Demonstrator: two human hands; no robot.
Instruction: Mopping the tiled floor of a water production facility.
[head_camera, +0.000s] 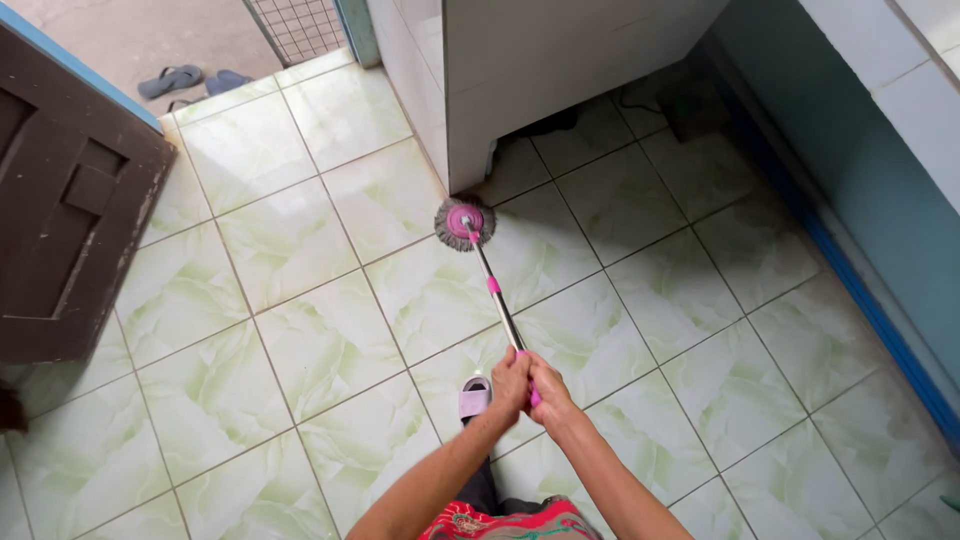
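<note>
Hands meet at the upper end of a mop handle (497, 300), seen from above. The left hand (510, 385) and the right hand (546, 393) are both closed around the pink grip at the top of the metal shaft, side by side and touching, so that the two arms together steer one long lever. The shaft slopes away from the person and down to a round mop head (463, 223), pink in the middle with a grey fringe, which lies flat on the tiled floor (300, 330). The head sits just beside the lower corner of a white tiled block (520, 80); the slanted handle lets it reach that corner while the person stands well back. A lilac slipper (474, 397) on one foot shows just below and left of the hands, placed near the handle's line. The floor is of pale green marbled tiles with dark joints. A dark wooden door (70, 220) stands open at the left edge. A pair of blue-grey sandals (192, 80) lies outside on bare ground past the doorway, well apart from the mop. A blue skirting band (860, 290) runs along the foot of the right-hand wall. A red patterned garment (500, 522) shows at the bottom edge, between the forearms.
</note>
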